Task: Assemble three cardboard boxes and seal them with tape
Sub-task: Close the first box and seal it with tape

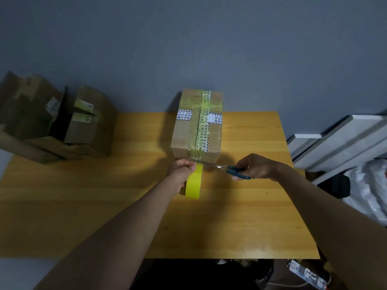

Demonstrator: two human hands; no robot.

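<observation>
Box (pixel 196 126) near table's (pixel 240 216) far edge | left hand (pixel 181 171) grips tape roll (pixel 193 184) | right hand (pixel 254 167) grips scissors (pixel 232 170)

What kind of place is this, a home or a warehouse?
Probably a home room used for packing, not a warehouse: one small wooden table against a plain grey wall, a few cardboard boxes, and a power strip on the floor.

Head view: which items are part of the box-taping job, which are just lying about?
In the job:
- closed box on the table
- yellow tape roll, held by the left hand
- scissors in the right hand, blades at the tape
- other boxes, far left

Lying about:
- white boards, right
- power strip on the floor
</observation>
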